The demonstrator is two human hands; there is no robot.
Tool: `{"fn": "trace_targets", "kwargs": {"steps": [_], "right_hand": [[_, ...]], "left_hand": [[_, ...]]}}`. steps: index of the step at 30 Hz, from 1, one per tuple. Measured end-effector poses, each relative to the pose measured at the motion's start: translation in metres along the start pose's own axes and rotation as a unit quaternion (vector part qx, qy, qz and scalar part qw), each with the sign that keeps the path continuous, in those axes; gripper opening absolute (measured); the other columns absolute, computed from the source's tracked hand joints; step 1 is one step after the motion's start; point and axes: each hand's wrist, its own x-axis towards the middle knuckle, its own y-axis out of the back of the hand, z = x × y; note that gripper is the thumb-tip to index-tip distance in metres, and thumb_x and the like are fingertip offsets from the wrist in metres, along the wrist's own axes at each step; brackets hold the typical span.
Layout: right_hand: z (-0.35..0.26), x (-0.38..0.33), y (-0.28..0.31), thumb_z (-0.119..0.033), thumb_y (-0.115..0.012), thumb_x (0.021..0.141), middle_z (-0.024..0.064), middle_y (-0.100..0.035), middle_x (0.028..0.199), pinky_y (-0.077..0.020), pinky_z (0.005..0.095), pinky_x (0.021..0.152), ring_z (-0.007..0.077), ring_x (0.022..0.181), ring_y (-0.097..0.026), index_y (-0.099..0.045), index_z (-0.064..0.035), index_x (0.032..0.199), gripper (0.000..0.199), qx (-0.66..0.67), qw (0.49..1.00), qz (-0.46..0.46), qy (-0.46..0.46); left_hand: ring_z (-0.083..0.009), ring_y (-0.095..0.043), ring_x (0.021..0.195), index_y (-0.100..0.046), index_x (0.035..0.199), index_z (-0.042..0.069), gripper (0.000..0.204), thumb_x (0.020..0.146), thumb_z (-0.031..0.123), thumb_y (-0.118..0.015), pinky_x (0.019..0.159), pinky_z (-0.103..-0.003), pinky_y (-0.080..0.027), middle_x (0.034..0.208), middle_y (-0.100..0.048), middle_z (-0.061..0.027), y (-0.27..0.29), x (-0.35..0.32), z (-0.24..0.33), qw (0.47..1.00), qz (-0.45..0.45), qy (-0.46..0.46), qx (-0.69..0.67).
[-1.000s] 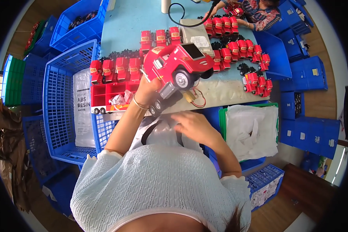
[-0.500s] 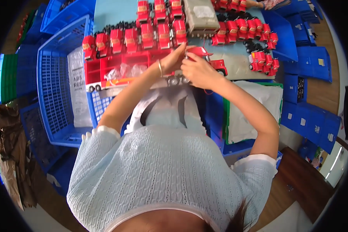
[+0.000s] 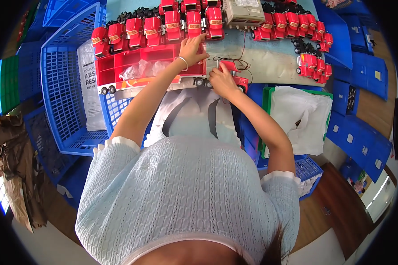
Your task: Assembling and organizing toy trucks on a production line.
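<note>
Blue crate [image 3: 62, 88] left, white bag [image 3: 300, 115] in green bin right

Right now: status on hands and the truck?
Left hand on red trailer. Right hand gripping red truck cab at trailer's end. Loose wires beside cab.

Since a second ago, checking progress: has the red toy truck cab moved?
Yes. The red toy truck cab went from raised above the table down to the red trailer tray's right end.

The right hand [image 3: 222, 80] covers most of the red toy cab [image 3: 234, 75], and cabs at twelve o'clock [image 3: 181, 5] are cut off by the edge.
</note>
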Motion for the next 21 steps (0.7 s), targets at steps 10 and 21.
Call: {"fn": "trace_targets", "kwargs": {"steps": [10, 21], "right_hand": [[0.008, 0.008, -0.004, -0.020, -0.072, 0.053, 0.0014, -0.058, 0.085, -0.0261, 0.0460, 0.103, 0.0170, 0.096, -0.050, -0.065, -0.0069, 0.081, 0.031, -0.003, 0.999, -0.006, 0.042], [0.024, -0.044, 0.008, -0.020, -0.073, 0.054, 0.0018, -0.058, 0.081, -0.0260, 0.0477, 0.103, 0.0181, 0.095, -0.051, -0.065, -0.0079, 0.076, 0.027, 0.031, 0.997, -0.068, -0.020]], "left_hand": [[-0.0236, -0.045, 0.112, -0.027, 0.136, 0.015, 0.088, 0.063, 0.031, -0.074, 0.102, -0.047, -0.020, 0.118, -0.052, -0.0047, 0.001, -0.001, 0.005, 1.000, -0.001, 0.019, -0.010], [-0.0263, -0.043, 0.115, -0.030, 0.133, 0.013, 0.084, 0.063, 0.029, -0.074, 0.103, -0.045, -0.020, 0.121, -0.050, -0.0071, 0.003, -0.006, 0.008, 0.999, 0.007, 0.020, -0.023]]}}
